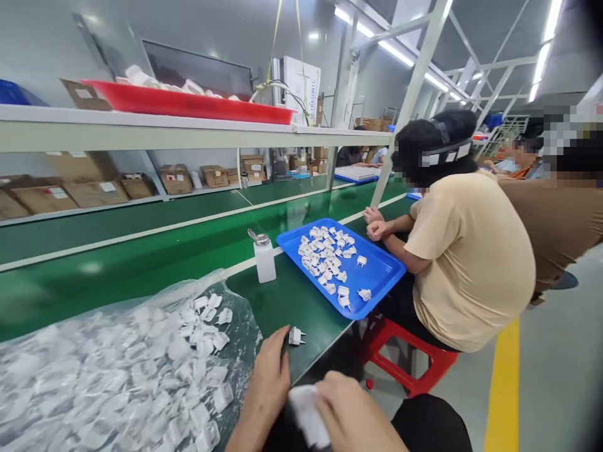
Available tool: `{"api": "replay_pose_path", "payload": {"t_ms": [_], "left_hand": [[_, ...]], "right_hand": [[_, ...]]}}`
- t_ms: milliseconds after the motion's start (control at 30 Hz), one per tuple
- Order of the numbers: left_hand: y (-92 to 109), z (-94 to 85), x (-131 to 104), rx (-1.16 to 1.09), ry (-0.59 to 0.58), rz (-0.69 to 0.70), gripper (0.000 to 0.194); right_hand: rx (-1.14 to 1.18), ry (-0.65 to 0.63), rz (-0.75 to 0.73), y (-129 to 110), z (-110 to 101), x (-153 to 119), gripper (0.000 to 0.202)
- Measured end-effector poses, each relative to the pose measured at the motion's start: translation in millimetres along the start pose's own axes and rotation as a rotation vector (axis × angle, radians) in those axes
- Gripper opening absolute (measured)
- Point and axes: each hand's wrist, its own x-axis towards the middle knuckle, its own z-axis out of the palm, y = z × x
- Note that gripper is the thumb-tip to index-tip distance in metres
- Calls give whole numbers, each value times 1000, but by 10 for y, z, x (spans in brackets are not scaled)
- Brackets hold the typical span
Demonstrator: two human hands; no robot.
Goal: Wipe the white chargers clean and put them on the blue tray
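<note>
My left hand (266,383) reaches over the table edge, thumb apart from the fingers. At its fingertips is a small white two-pin plug (295,337), pins pointing right; the fingers seem to touch it without closing round it. In my right hand (351,411), low in the view, is a white, blurred piece that looks like a folded cloth (308,414). A clear plastic bag (242,314) full of white plastic pieces (141,370) spreads to the left. Ahead, a blue tray (377,270) carries many white plugs (325,251).
A white pump bottle (264,260) stands left of the tray. A co-worker (471,251) sits on a red stool (424,370) at the right, hands near the tray's far edge. Above the green table (301,301), a shelf (188,132) holds a red tray (188,107).
</note>
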Motion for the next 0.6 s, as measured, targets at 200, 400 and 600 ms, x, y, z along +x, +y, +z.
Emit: {"api": "replay_pose_path", "payload": {"t_ms": [200, 400, 600], "left_hand": [[-179, 275, -249, 255, 39, 153, 58], [-151, 181, -190, 441, -163, 261, 64], [-85, 166, -190, 477, -181, 174, 70]], "right_hand": [[-62, 284, 95, 312, 395, 410, 40], [48, 241, -193, 399, 796, 437, 51], [123, 233, -164, 540, 769, 461, 52]]}}
